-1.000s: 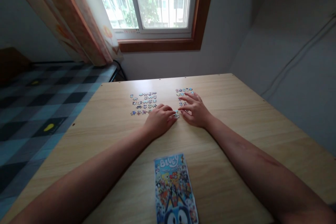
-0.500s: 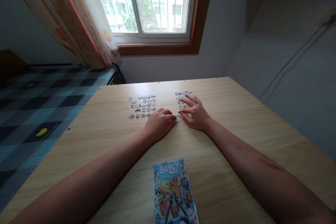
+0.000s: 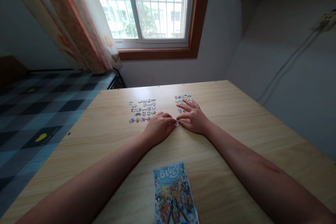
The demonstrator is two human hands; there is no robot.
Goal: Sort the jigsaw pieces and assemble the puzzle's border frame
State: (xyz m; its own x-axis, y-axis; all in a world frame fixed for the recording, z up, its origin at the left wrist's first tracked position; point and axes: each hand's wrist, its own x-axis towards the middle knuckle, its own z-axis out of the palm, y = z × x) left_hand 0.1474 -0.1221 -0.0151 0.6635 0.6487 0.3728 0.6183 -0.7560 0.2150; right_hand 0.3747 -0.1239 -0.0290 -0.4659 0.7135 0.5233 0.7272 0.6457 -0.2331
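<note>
Between my hands, a small joined cluster of puzzle pieces lies on the wooden table, partly covered by fingertips. My left hand rests on the table with its fingers drawn together, thumb and index gripping the cluster's left side. From the right, my right hand brings thumb and a fingertip together at the cluster's upper right edge, while its other fingers stay spread above more pieces. Rows of loose puzzle pieces lie beyond my left hand. Another group of loose pieces is partly hidden by my right hand.
A Bluey picture sheet or box lies near me, between my forearms. A bed with a checked cover stands left of the table. Ahead are a curtain and a window; a cable runs down the right wall.
My right hand's thumb and fingertip have moved left and down onto the small cluster. My left hand stays at it. The view has tilted slightly upward.
</note>
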